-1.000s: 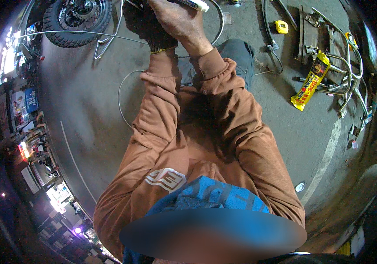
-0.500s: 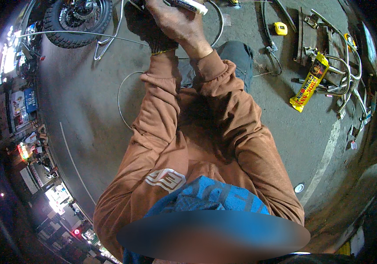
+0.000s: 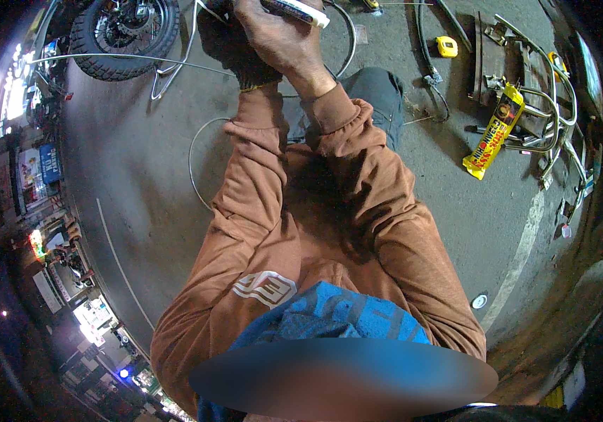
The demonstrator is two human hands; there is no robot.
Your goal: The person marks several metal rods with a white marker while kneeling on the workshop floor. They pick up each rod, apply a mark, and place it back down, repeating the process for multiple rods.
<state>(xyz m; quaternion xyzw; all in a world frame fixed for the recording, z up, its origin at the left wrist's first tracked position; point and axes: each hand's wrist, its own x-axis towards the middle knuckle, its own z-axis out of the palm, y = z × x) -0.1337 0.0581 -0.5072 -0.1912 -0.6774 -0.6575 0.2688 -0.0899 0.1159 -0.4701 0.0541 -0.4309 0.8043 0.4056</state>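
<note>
At the top edge, my right hand is bare and closed around a white marker pen. The pen's rounded white end points right; its other end is cut off by the picture's top edge. Close beside it on the left is my left hand in a dark knitted glove. Its fingers are hidden in shadow and by the frame edge, so its grip cannot be made out. A thin bent metal rod reaches up next to the glove. A long thin cable runs from the left toward the gloved wrist.
A motorcycle wheel stands at the upper left. On the right lie a yellow tape measure, a yellow packet, bent metal tubing and a black hose. A small round white object rests on the pavement.
Both hands and the marker pen have shifted only very slightly. The right hand keeps its hold on the pen.
</note>
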